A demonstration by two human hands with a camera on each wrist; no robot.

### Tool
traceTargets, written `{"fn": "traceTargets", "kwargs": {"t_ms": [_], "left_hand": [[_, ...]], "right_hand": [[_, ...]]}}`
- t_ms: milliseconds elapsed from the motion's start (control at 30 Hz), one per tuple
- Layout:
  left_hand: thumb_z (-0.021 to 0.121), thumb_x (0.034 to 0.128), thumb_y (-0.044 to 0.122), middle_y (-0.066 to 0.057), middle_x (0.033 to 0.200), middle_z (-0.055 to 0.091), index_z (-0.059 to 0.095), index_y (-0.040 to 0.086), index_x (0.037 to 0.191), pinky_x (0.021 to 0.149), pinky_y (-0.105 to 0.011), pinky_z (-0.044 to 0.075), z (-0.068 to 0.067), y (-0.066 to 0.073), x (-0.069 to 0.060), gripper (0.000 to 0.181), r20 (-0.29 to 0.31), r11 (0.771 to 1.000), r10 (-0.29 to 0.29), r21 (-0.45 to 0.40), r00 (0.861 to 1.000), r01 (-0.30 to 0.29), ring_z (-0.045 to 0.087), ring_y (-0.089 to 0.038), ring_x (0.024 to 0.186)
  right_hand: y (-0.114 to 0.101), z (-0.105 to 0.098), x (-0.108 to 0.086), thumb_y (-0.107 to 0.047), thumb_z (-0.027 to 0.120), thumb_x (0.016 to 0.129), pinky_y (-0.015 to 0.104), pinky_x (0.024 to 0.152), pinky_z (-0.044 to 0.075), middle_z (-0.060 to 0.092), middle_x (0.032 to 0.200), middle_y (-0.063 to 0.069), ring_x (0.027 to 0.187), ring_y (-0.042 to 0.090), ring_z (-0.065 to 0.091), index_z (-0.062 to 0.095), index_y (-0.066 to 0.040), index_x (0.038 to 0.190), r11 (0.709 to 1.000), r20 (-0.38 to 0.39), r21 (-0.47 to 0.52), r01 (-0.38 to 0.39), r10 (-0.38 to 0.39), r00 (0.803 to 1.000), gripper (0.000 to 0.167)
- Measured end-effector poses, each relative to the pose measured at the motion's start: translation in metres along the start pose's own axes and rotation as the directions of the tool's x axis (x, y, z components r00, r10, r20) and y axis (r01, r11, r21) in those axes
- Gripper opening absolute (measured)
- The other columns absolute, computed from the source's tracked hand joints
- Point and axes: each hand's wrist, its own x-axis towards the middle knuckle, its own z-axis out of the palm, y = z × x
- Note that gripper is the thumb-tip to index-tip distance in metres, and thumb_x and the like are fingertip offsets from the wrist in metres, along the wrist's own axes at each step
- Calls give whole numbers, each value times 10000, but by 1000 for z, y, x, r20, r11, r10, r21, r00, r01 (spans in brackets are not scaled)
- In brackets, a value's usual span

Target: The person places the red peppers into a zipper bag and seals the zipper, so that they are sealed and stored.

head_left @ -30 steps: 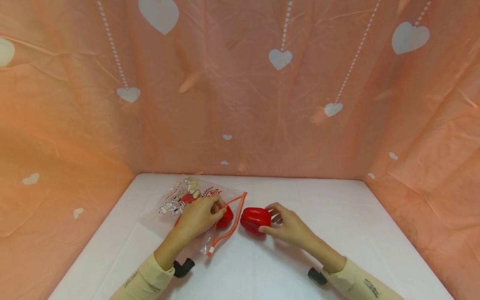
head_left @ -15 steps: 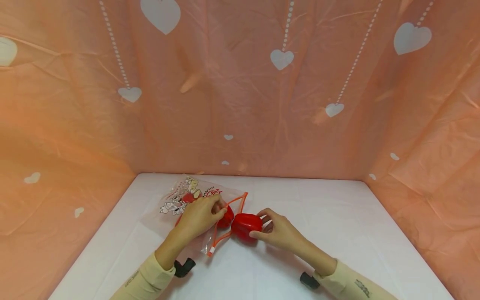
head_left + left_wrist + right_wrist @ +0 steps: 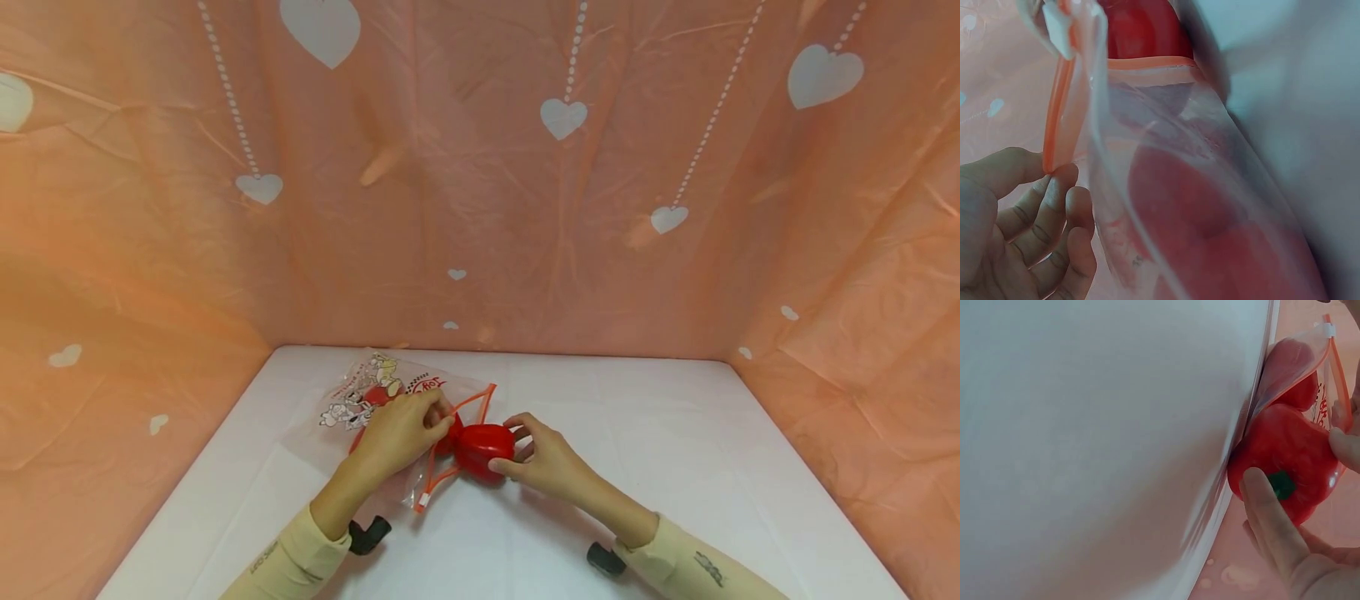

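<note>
Bag (image 3: pixel 1182 128) close in both wrist views

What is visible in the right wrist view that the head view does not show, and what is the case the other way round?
Only the right wrist view shows the green stem of the outer pepper.

Only the head view shows the sleeves, the black pieces by the wrists and the cartoon figures on the bag.

Both show the right hand holding the outer pepper at the bag's mouth, the inner pepper, and the bag's orange strip with its white slider.
</note>
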Motion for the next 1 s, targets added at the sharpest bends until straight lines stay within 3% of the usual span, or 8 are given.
{"fn": "traceTargets", "kwargs": {"t_ms": [367,600,1000], "left_hand": [[814,960,198,149,700,591,714,220,943,588,-297,444,1,0,0,104,-8,1000,8,5,1000,-8,527,-65,631],[817,958,195,144,706,599,725,222,946,596,-303,454,0,1,-1,97,-9,1000,7,-10,1000,-7,533,-68,643],[827,950,195,144,714,613,720,218,940,594,-307,470,-1,0,0,110,-20,1000,18,-11,1000,-18,546,-61,652]], "right_hand": [[7,-3,-4,0,808,889,413,886,632,613,1365,260,1075,340,729,489,10,1452,989,102,97,110,-120,988,648],[7,-2,-2,-33,855,887,386,871,634,669,1284,235,1022,305,752,527,-2,1389,981,92,131,140,-153,984,600],[1,6,6,-123,896,879,349,844,637,710,1165,154,964,249,779,568,-20,1350,987,39,146,62,-69,997,584]]}}
